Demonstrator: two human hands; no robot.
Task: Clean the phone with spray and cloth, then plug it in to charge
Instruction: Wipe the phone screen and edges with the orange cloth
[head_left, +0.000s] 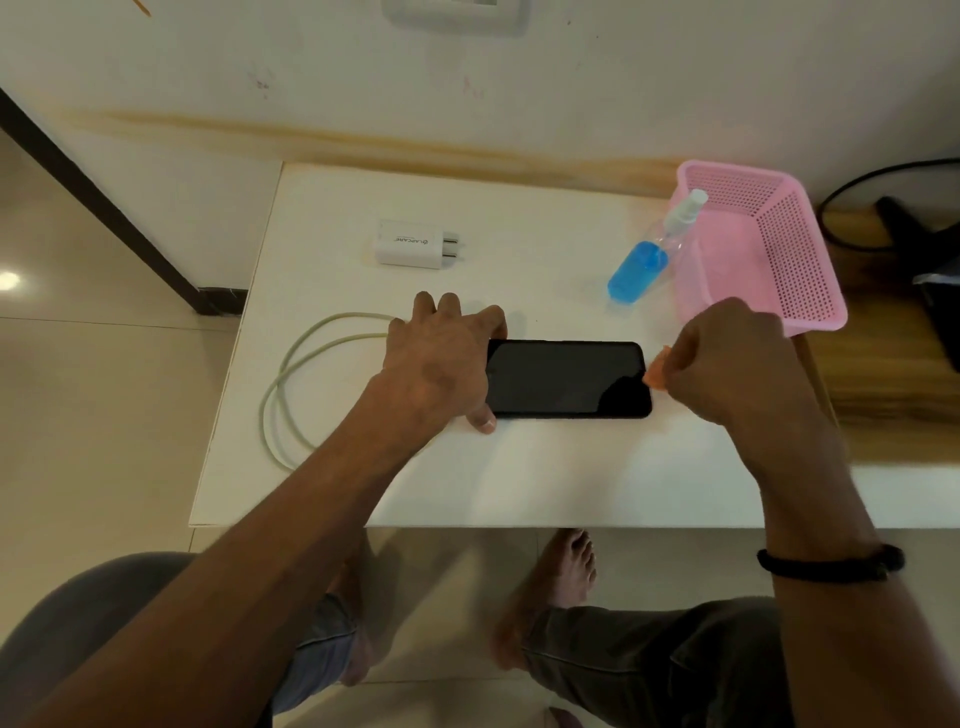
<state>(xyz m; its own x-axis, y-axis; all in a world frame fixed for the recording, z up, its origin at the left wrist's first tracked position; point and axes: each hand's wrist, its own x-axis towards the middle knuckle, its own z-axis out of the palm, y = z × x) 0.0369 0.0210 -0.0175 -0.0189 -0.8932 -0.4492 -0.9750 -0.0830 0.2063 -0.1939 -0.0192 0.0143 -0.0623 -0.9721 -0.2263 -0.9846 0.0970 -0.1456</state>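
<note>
Left hand (441, 358) pins the phone (569, 379) flat on the counter (545, 467); right hand (727, 364) pinches an orange cloth (655, 375) at the phone's far end. A hard wipe could slide the phone from under the fingers, toward the cable (296, 384).

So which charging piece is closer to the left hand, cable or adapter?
The looped cable: it runs under the left hand, while the white adapter lies apart, nearer the wall.

near edge of the table (545, 483): bare, open reach | far middle: open between the charger (410, 243) and the spray bottle (644, 260) | left: cable (306, 384) loops block the tabletop | right: basket (758, 249) walls it off, bottle just beside it | centre: phone (569, 379) lies flat, a hand at each end
</note>
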